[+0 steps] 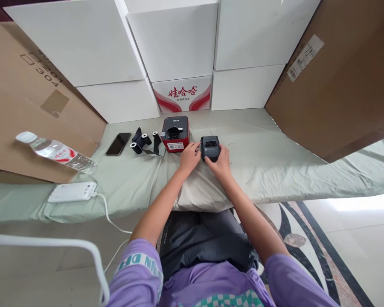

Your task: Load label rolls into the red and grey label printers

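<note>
A small dark grey label printer (pixel 210 147) sits on the pale green cloth (pixel 275 162) in front of me. My right hand (pixel 221 164) grips its right and near side. My left hand (pixel 190 157) touches its left side with the fingertips. Just left of it stands a red and black printer (pixel 175 133), upright, apart from both hands. Three black rolls with loose black ribbon (pixel 144 143) lie left of the red printer.
A black phone (pixel 118 143) lies beyond the rolls. A water bottle (pixel 56 152) rests on a cardboard sheet (pixel 25 106) at left. A white power bank (pixel 72 192) with a cable lies near the front edge. White boxes (pixel 179 47) and brown cardboard (pixel 339 76) wall the back.
</note>
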Demonstrator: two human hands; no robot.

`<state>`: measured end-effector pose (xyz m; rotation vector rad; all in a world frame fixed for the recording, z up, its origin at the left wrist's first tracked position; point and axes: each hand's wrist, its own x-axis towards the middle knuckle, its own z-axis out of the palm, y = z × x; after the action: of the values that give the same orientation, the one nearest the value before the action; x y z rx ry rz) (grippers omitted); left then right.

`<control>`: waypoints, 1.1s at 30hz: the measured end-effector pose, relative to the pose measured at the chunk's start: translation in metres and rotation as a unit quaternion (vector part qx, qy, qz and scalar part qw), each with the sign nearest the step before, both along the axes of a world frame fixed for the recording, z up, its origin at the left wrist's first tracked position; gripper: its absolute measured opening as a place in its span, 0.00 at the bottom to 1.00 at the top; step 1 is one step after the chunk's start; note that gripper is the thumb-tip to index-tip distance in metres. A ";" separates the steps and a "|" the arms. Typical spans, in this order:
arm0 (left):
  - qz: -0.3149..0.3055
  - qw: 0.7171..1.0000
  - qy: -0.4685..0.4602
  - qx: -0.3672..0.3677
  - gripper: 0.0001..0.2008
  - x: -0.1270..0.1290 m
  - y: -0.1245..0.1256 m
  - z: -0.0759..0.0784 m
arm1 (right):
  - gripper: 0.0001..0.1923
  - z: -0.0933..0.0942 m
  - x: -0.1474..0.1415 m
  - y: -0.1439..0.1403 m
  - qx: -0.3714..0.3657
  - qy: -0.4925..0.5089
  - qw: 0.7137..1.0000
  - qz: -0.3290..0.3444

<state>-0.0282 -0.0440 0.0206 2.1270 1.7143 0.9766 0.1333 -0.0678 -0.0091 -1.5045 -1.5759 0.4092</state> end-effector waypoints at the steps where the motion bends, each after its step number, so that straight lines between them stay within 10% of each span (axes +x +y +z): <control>1: 0.001 1.000 -0.016 -0.019 0.25 0.002 0.002 -0.004 | 0.46 -0.001 -0.001 0.000 -0.005 -0.005 1.000 0.005; 24: 0.030 0.996 0.019 -0.081 0.29 0.006 0.005 -0.009 | 0.52 0.002 -0.010 0.006 -0.033 -0.015 0.999 -0.038; 33: 0.028 0.996 -0.073 -0.052 0.29 0.000 0.007 -0.021 | 0.33 0.033 0.007 0.034 -0.035 0.038 0.998 0.019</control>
<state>-0.0285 -0.0368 -0.0007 1.9028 1.7234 1.0079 0.1402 -0.0340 0.0235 -1.4955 -1.5467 0.5423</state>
